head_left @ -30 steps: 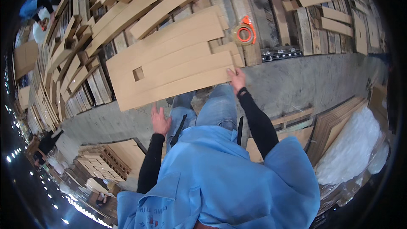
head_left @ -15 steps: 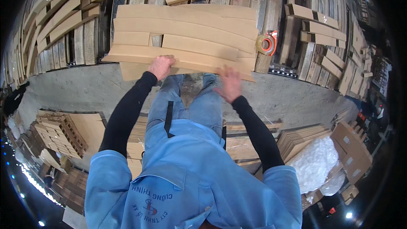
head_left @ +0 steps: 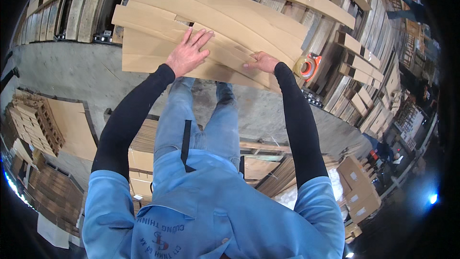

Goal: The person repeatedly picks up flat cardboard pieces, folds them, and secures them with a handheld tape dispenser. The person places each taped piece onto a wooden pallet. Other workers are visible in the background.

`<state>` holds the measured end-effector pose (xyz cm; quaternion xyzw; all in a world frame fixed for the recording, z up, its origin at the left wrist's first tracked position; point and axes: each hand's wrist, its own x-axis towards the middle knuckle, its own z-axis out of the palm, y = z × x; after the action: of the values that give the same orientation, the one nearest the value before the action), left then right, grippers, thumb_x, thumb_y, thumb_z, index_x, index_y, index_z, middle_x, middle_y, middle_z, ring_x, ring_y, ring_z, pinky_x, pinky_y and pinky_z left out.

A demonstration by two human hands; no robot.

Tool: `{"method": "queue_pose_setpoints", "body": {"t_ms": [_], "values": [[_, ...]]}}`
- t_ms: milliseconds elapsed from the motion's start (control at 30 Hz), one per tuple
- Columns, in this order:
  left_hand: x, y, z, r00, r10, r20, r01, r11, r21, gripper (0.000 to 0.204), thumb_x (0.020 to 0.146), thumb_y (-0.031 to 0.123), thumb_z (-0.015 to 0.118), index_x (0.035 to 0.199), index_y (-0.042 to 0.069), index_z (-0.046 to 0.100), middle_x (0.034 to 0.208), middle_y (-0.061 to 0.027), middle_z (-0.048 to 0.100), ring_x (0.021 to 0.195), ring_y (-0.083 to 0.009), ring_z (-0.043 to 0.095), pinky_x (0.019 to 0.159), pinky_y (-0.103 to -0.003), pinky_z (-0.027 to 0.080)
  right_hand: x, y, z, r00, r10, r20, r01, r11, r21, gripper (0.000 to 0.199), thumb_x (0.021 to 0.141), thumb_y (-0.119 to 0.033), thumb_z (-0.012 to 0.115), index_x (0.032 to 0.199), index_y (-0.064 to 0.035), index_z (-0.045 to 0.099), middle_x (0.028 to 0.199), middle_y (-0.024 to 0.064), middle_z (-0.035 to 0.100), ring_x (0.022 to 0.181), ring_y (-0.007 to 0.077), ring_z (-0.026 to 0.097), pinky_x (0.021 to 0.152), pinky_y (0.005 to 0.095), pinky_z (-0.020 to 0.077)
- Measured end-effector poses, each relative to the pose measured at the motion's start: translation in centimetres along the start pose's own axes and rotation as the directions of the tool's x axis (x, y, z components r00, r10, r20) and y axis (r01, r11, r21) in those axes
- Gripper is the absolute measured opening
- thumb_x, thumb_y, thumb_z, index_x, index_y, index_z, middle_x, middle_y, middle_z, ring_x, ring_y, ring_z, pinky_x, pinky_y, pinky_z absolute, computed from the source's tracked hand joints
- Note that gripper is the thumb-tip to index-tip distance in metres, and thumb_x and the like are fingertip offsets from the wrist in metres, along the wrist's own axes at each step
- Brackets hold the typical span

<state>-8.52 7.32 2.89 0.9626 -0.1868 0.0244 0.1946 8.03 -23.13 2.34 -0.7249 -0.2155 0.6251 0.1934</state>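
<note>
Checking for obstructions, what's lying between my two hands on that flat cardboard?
Head view: only bare cardboard sheet lies between the left hand and right hand.

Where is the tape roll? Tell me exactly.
In the head view, the orange tape roll sits right of centre, just past the right hand, beside the right end of the flat cardboard sheet that both hands press on.

Both arms reach straight out ahead of the body, elbows nearly locked, in tight black sleeves that run from the blue shirt's short sleeves to the wrists. The left hand (head_left: pixel 188 52) lies flat, palm down, with its fingers spread wide and pointing forward. The right hand (head_left: pixel 262 62) sits a little farther out and to the side, turned inward; its fingers seem curled, though the angle hides most of them. The hands are well apart.
</note>
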Motion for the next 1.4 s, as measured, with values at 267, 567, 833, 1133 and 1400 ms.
{"method": "queue_pose_setpoints", "body": {"t_ms": [267,567,833,1133,1400], "values": [[-0.2,-1.6,3.3,0.999,0.022,-0.023,-0.019,0.991,0.131,0.012,0.082,0.018,0.069,0.091,0.016,0.062,0.162,-0.0089,0.032,0.149,-0.0274,0.031,0.124,-0.057,0.024,4.0,-1.3,-3.2,0.719,-0.179,-0.672,-0.065,0.945,-0.322,0.101,0.066,-0.046,0.091,0.148,-0.0066,0.047,0.145,0.0226,0.051,0.134,0.0368,0.049,0.113,0.0459,0.0398],[-0.5,-2.5,5.2,0.975,0.08,-0.209,-0.053,0.99,0.132,0.018,0.075,0.02,0.072,0.088,0.019,0.06,0.124,-0.0065,0.048,0.13,-0.0251,0.041,0.126,-0.058,0.022,6.0,-5.6,-5.4,0.727,-0.071,-0.683,-0.383,0.783,-0.49,0.102,0.06,-0.048,0.092,0.146,-0.0142,0.047,0.135,0.0192,0.053,0.13,0.0384,0.05,0.106,0.0579,0.0404],[0.3,-2.6,4.9,0.971,0.093,-0.22,-0.064,0.989,0.136,0.012,0.074,0.02,0.07,0.083,0.02,0.061,0.116,-0.0029,0.052,0.123,-0.0225,0.048,0.124,-0.06,0.023,2.8,-5.2,-5.0,0.65,-0.354,-0.672,-0.138,0.815,-0.563,0.053,0.068,-0.033,0.085,0.108,-0.0067,0.061,0.099,0.0184,0.062,0.097,0.0377,0.063,0.083,0.0481,0.0528],[-1.9,-1.7,5.5,0.983,-0.006,-0.181,-0.001,0.999,-0.038,0.019,0.079,0.02,0.066,0.097,0.016,0.069,0.117,-0.011,0.063,0.12,-0.0288,0.058,0.116,-0.048,0.039,2.2,-5.7,10.6,0.591,-0.409,-0.695,-0.174,0.777,-0.605,0.071,0.084,-0.018,0.071,0.15,-0.0188,0.046,0.161,0.0208,0.029,0.147,0.0433,0.029,0.117,0.0634,0.0255],[-1.3,1.1,0.0,0.983,0.147,0.107,-0.136,0.985,-0.103,0.025,0.084,0.023,0.069,0.107,0.015,0.064,0.162,-0.0123,0.034,0.152,-0.0304,0.029,0.127,-0.05,0.021,2.8,-3.9,11.7,0.486,-0.543,-0.685,-0.197,0.696,-0.691,0.061,0.086,-0.015,0.068,0.143,-0.0309,0.054,0.157,0.0191,0.034,0.142,0.0399,0.034,0.114,0.0595,0.0277]]}}
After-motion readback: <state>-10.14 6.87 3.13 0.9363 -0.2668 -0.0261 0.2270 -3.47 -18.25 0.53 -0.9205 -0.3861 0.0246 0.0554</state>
